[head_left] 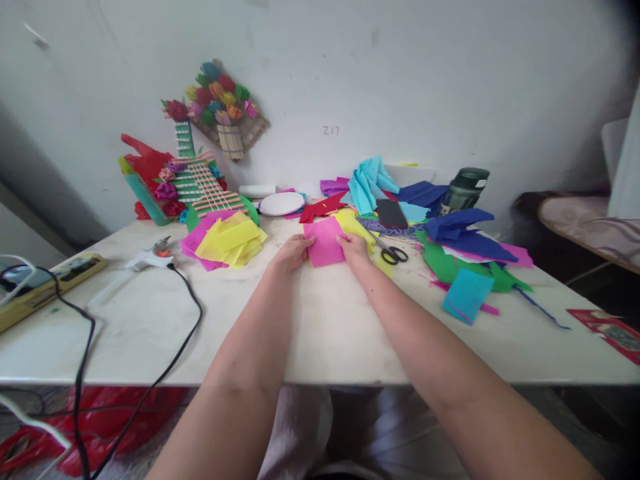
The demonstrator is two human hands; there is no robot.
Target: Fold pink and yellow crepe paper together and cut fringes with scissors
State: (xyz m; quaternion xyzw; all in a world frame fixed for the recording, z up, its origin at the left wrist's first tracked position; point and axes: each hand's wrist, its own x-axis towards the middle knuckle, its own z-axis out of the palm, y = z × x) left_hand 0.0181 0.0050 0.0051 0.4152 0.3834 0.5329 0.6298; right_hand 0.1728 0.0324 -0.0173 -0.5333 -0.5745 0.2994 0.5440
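A pink square of paper, perhaps crepe paper, (324,243) is held just over the middle of the table. My left hand (296,251) pinches its left edge, thumb on top. At the opposite edge my right hand (354,248) is closed on the same sheet. Black-handled scissors (393,255) lie right of my right hand, blades toward the yellow paper (354,223) behind it. To the left of my left hand, a pile of yellow sheets (233,239) overlaps magenta sheets (213,223).
A white hot glue gun (153,257) with a looping black cord and a power strip (55,283) are at left. A guitar-shaped paper craft (200,180) leans behind. Right are a phone (391,213), blue paper (467,293), green paper (450,263) and a dark flask (465,190).
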